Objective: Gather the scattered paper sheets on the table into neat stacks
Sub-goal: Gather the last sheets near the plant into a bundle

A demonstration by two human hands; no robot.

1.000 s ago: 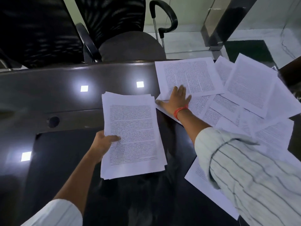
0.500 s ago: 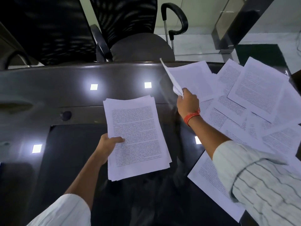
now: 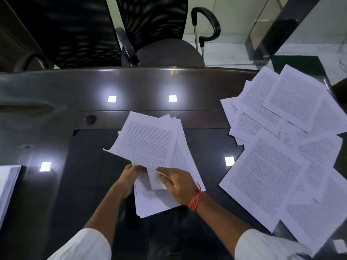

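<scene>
A thick stack of printed sheets (image 3: 180,162) lies at the table's centre. My left hand (image 3: 129,177) grips the stack's left edge. My right hand (image 3: 178,182), with an orange thread at the wrist, rests on the stack and holds a single printed sheet (image 3: 146,141), which lies skewed on top with its corner folded under the fingers. Several loose printed sheets (image 3: 277,166) overlap in a scatter across the right side of the dark glossy table (image 3: 75,166).
Another white paper pile (image 3: 7,181) shows at the left edge. Two black mesh office chairs (image 3: 154,21) stand behind the table's far edge. A small round hole (image 3: 91,119) sits in the tabletop left of the stack. Ceiling lights reflect on the surface.
My right hand lifted one sheet from the scatter on the right and carried it left onto the stack. My left hand kept its hold on the stack's left edge.
</scene>
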